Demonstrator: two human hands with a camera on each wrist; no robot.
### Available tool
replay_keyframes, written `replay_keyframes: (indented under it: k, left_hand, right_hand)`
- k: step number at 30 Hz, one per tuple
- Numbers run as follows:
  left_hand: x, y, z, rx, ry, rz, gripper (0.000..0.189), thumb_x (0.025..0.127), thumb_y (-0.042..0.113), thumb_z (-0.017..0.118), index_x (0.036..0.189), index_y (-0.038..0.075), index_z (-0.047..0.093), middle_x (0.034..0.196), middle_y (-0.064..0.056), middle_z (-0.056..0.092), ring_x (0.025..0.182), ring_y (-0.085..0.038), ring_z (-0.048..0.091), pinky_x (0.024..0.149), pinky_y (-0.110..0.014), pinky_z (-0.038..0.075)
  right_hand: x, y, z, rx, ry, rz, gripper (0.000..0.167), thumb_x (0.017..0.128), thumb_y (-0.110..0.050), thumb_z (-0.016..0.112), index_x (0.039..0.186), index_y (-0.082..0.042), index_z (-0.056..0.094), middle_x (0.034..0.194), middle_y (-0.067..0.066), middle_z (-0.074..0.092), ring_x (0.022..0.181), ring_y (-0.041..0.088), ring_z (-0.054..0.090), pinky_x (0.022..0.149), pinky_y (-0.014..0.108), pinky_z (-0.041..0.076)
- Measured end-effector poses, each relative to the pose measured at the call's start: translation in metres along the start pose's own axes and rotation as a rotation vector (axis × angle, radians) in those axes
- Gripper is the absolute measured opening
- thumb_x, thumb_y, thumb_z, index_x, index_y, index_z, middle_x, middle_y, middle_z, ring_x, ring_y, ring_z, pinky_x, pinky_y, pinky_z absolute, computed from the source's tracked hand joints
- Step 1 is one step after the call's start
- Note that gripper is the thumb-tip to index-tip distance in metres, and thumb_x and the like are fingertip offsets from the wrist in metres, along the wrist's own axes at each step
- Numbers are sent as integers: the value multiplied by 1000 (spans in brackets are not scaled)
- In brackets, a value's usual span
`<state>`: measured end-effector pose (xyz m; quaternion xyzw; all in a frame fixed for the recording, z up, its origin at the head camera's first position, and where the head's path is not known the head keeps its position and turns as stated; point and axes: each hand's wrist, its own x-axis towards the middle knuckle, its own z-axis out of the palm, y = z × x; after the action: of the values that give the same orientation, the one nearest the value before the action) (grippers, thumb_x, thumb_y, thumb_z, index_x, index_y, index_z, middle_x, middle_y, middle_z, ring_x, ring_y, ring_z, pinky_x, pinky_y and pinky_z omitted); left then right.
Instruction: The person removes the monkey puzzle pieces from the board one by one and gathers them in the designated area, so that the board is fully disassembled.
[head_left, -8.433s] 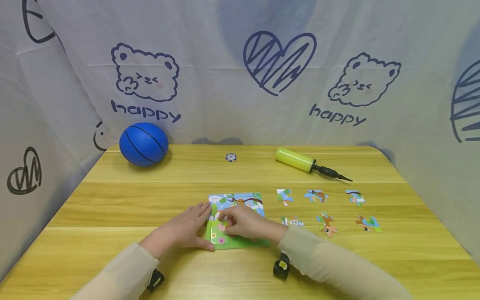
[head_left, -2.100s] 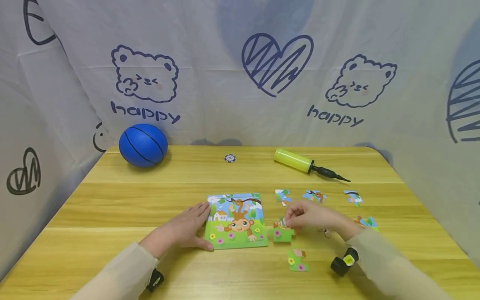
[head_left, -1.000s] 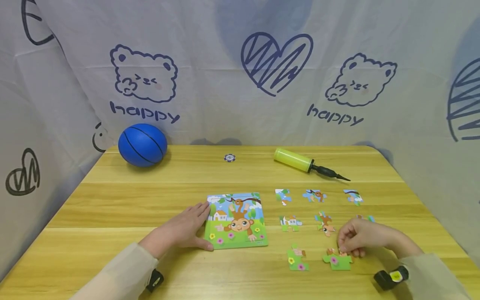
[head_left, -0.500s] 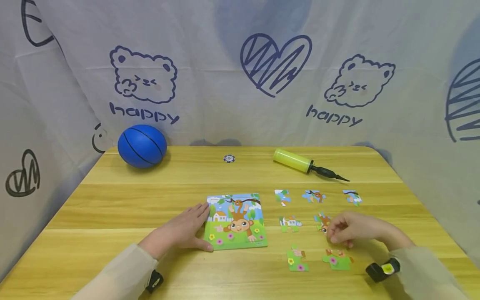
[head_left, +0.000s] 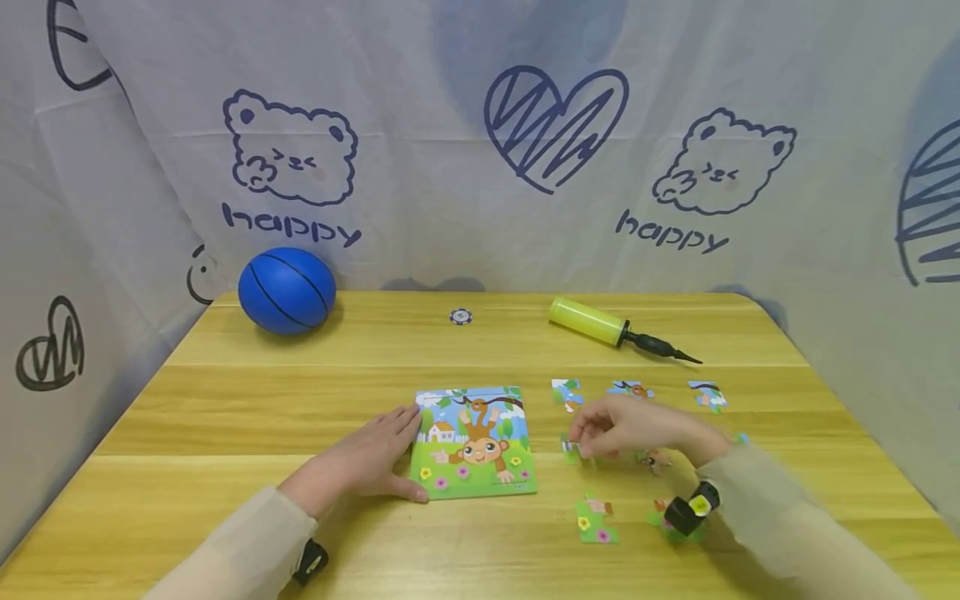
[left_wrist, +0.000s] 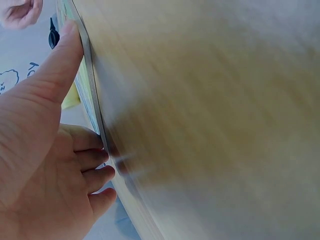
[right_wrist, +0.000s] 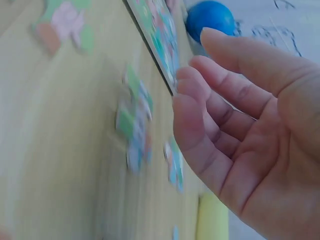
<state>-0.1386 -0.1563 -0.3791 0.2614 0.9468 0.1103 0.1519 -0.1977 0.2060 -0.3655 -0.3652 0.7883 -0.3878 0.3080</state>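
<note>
A monkey puzzle board (head_left: 476, 479) lies flat at the table's middle. My left hand (head_left: 367, 457) rests along its left side, fingers extended and thumb near the front corner; the left wrist view shows the fingertips and thumb at the board's edge. My right hand (head_left: 637, 427) is over the loose puzzle pieces right of the board. Its fingers are loosely curved, and nothing shows between them in the right wrist view. It partly covers a house piece (head_left: 570, 454) and a monkey-face piece (head_left: 656, 461). A yellow-flower piece (head_left: 596, 523) lies nearer the front.
Along the back row lie a cloud piece (head_left: 567, 392), a tail piece (head_left: 628, 388) and a branch piece (head_left: 707, 394). Farther back are a blue ball (head_left: 287, 291), a poker chip (head_left: 461, 317) and a yellow hand pump (head_left: 587, 322). A printed curtain (head_left: 420, 167) hangs behind the table.
My right hand took a pink-flower piece rightward and let it go in the front row beside the yellow-flower piece. It has since moved back left, towards the board. My left hand has stayed put.
</note>
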Motion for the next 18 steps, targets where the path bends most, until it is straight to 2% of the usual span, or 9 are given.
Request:
replay_keyframes:
  k: [7,18]
  left_hand:
    - [0,-1,1,-6,9,6,103,74,57,66,140,-11,24,148,-25,16,134,-38,15,109,-46,14]
    - [1,-2,1,3,4,-2,104,73,57,66,140,-10,24,148,-24,17,135,-37,15,109,-45,14]
  right_hand:
    - [36,-13,16,-9,-12,30,17,87,-8,62,102,0,60,77,9,61,58,23,52,49,31,46]
    - [72,-20,33,-62,40,76,17,86,-8,64,102,-3,62,66,-1,54,47,10,38,49,24,39]
